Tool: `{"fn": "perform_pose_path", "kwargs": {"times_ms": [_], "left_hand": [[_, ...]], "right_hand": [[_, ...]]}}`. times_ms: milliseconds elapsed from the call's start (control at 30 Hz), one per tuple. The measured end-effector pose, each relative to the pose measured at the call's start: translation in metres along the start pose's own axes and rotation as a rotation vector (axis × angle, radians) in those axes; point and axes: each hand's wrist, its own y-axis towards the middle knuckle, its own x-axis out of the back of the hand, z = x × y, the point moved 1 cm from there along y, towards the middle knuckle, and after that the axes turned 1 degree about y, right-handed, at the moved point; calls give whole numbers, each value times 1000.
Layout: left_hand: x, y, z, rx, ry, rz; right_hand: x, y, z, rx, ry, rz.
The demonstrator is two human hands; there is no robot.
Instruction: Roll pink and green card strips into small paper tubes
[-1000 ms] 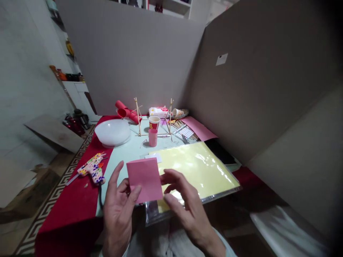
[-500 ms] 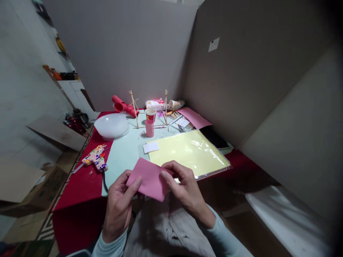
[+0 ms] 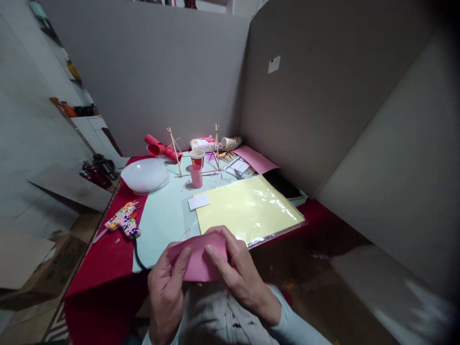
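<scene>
The pink paper (image 3: 200, 261) lies between the left hand (image 3: 166, 288) and right hand (image 3: 240, 274), both pinching it, thumbs on its near face.

Left hand (image 3: 165, 287): fingertips behind pink paper (image 3: 198, 263) hidden; shelf (image 3: 212, 6) cut by top edge.

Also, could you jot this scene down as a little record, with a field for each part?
left hand: gripping pink paper
right hand: gripping the same paper
just beyond hands: yellow sheet in a clear sleeve
on sleeve: white card
left side: patterned glue gun on red cloth
farther back: pink cylinder before a red-and-white cup; thin-stick frame
unclear: how the paper is folded
</scene>
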Motion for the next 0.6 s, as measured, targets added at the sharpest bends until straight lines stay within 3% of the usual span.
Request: {"fn": "perform_pose_path", "kwargs": {"times_ms": [233,600], "left_hand": [[3,-3,10,128,-27,1],[-6,-3,5,182,-74,-43]], "right_hand": [[3,2,3,29,12,68],[0,0,-5,2,35,69]]}}
